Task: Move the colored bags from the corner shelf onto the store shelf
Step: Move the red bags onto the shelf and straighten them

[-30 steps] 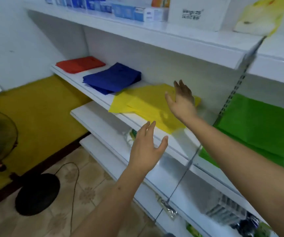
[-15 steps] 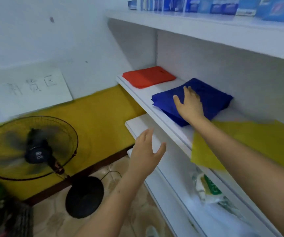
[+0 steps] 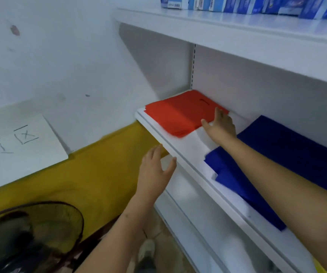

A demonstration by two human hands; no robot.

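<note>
Risk of red bags point(image 3: 180, 117) fanning apart at far left of shelf point(image 3: 188, 154), with right hand point(image 3: 220, 125) only flat against stack's right edge, gripping nothing, left hand point(image 3: 156, 172) open below, blue bags point(image 3: 281, 154) nearer right.
</note>
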